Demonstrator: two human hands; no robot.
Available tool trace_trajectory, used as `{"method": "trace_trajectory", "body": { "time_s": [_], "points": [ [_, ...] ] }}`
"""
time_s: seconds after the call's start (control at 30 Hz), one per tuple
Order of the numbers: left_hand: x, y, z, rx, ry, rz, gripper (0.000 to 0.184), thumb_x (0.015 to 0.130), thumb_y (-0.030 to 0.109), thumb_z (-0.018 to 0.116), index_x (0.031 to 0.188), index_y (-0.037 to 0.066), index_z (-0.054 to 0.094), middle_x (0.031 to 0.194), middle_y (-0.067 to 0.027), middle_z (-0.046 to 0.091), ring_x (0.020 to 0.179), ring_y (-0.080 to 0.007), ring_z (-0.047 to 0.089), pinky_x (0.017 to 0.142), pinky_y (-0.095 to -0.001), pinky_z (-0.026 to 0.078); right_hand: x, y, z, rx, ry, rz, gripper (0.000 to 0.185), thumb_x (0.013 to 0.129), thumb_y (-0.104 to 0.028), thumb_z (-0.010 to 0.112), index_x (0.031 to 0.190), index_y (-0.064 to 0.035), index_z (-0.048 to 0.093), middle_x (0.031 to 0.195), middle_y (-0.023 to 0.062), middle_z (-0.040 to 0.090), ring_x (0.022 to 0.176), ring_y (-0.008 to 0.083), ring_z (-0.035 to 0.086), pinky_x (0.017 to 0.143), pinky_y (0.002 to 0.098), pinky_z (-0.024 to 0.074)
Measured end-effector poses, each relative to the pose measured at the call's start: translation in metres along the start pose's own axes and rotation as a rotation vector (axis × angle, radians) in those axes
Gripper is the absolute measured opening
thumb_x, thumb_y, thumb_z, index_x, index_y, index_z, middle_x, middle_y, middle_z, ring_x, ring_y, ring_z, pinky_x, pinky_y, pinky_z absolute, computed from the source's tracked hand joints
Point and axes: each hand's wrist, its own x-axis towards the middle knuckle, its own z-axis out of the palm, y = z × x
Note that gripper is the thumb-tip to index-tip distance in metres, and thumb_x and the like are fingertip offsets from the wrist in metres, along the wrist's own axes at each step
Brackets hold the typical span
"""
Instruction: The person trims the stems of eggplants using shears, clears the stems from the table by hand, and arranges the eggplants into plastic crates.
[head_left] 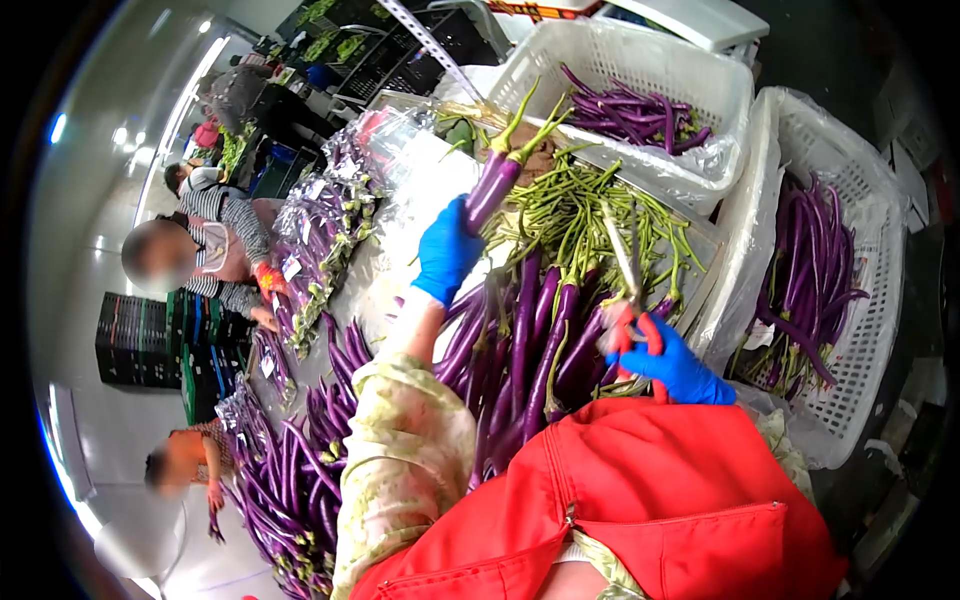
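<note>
My left hand [447, 252], in a blue glove, is closed around purple eggplants [492, 188] with green stems pointing up and away. My right hand [675, 368], also blue-gloved, grips scissors [632, 335] with red handles; their blades [622, 255] point away over a heap of cut green stems [585, 215]. Between my hands and in front of my red apron lies a pile of long purple eggplants [535, 345], stems facing away. How many eggplants my left hand holds is partly hidden by its fingers.
White plastic baskets [745, 110] [860, 390] at the right hold more eggplants. Bagged eggplants [325, 215] and a loose heap [290, 470] lie to the left. Several people stand beyond them; one in a striped top [240, 225] touches the bags. Dark crates [135, 340] are stacked behind.
</note>
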Motion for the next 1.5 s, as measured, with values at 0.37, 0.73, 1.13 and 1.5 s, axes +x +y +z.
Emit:
{"method": "trace_trajectory", "body": {
  "time_s": [0.37, 0.73, 1.13, 1.5],
  "points": [
    [-0.129, 0.027, -0.150, -0.036, -0.143, -0.091, 0.056, 0.066, 0.009, 0.064, 0.121, 0.010, 0.053, 0.099, -0.0176, 0.063, 0.092, -0.0324, 0.063, 0.079, -0.0358, 0.049, 0.031, -0.014, 0.020, -0.744, -0.032, -0.307, 0.058, 0.077, -0.013, 0.065, 0.128, 0.0039, 0.043, 0.105, 0.0114, 0.059, 0.093, 0.0169, 0.057, 0.084, 0.0291, 0.0455],
    [-0.213, 0.059, -0.131, -0.112, -0.210, -0.257, 0.053, 0.068, 0.017, 0.062, 0.120, 0.008, 0.052, 0.091, -0.0201, 0.063, 0.085, -0.0368, 0.062, 0.075, -0.0434, 0.049, 0.051, 0.014, 0.050, -0.793, -0.164, -0.140, 0.061, 0.078, -0.017, 0.065, 0.131, 0.0020, 0.041, 0.115, 0.0119, 0.055, 0.103, 0.0179, 0.053, 0.091, 0.0302, 0.0413],
    [-0.224, 0.040, -0.129, -0.091, -0.177, -0.255, 0.053, 0.069, 0.016, 0.065, 0.120, 0.008, 0.053, 0.098, -0.0187, 0.062, 0.091, -0.0364, 0.061, 0.078, -0.0402, 0.049, 0.032, 0.000, 0.028, -1.024, -0.145, -0.254, 0.031, 0.077, -0.009, 0.058, 0.108, -0.0013, 0.055, 0.076, 0.0083, 0.054, 0.068, 0.0121, 0.049, 0.065, 0.0287, 0.0441],
    [-0.238, 0.034, -0.135, -0.459, -0.172, -0.389, 0.063, 0.066, 0.010, 0.066, 0.126, 0.009, 0.050, 0.108, -0.0180, 0.062, 0.098, -0.0304, 0.062, 0.085, -0.0352, 0.048, 0.021, 0.002, 0.040, -0.932, -0.157, -0.110, 0.051, 0.077, -0.010, 0.061, 0.124, 0.0019, 0.045, 0.094, 0.0080, 0.059, 0.087, 0.0140, 0.057, 0.079, 0.0289, 0.0465]
  ]
}}
